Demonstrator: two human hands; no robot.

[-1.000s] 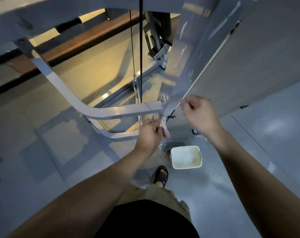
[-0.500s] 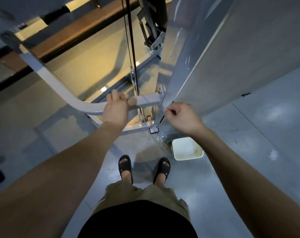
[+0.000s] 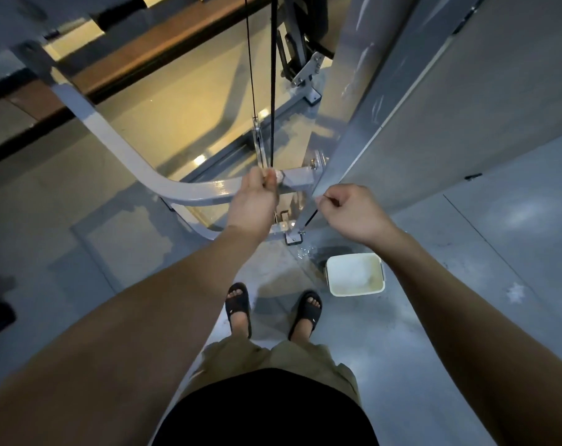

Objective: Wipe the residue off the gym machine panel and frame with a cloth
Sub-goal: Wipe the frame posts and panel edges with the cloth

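Streaks (image 3: 377, 107) mark the panel (image 3: 350, 136), unwiped — left hand (image 3: 254, 204) curls round the cloth (image 3: 279, 180) on the frame (image 3: 202, 191), right hand (image 3: 353, 214) pinches the panel's edge.

My left hand (image 3: 255, 202) grips the cloth (image 3: 278, 180) on the frame bar (image 3: 196, 193). Just right of the bar, my right hand (image 3: 353, 214) pinches the panel (image 3: 347, 133) edge. A white bucket (image 3: 357, 291) stands on the floor below the bar.

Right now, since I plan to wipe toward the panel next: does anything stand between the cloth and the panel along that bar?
Only a short bare stretch of bar lies between the cloth in the left hand and the panel. Bolts sit at that joint, and a black cable drops just past the cloth.
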